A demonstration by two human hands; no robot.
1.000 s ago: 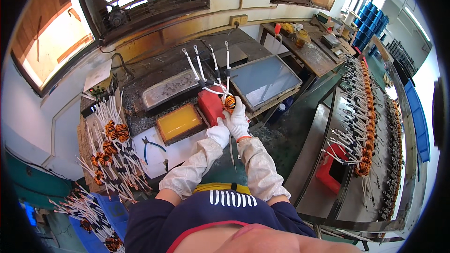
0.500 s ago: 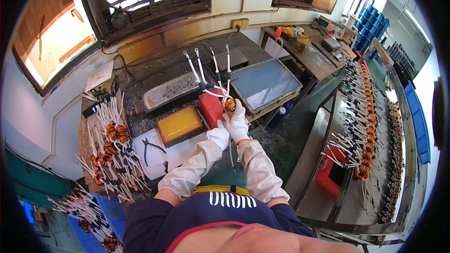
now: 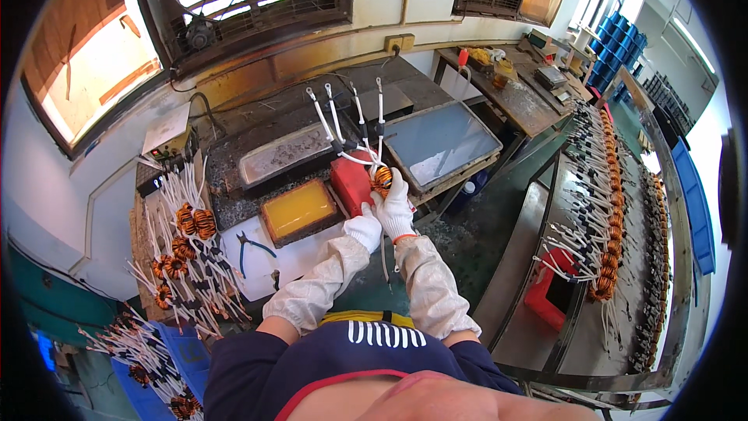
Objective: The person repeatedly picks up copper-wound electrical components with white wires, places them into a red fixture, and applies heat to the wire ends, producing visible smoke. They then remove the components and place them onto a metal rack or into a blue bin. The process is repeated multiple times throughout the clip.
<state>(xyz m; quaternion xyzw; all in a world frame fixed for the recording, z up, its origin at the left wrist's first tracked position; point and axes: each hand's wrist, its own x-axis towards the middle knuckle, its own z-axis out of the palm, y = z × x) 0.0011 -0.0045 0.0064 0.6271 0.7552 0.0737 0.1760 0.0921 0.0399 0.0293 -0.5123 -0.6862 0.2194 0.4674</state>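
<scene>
My right hand (image 3: 395, 207), in a white knit glove, grips a ring-shaped copper-wound coil (image 3: 382, 179). Several white leads (image 3: 363, 121) with black sleeves and metal lug ends rise from that coil, fanning away from me. Close beside it, my gloved left hand (image 3: 363, 229) is closed at the near end of a red block-like object (image 3: 352, 184); whatever its fingers hold is hidden. A thin pale lead (image 3: 385, 263) hangs below the hands. Left of them stands a tray of yellow material (image 3: 299, 209), with blue-handled pliers (image 3: 253, 249) lying on a white sheet.
Behind the yellow tray is a narrow grey-surfaced trough (image 3: 285, 154); a larger metal-rimmed tray (image 3: 442, 144) lies to the right. More coils with white leads (image 3: 187, 222) crowd the bench's left. A metal rack at right carries a row of coils (image 3: 612, 210) and a red bin (image 3: 548, 300).
Both hands keep their hold in nearly the same place. The coil and its upright leads have shifted very slightly right and down.
</scene>
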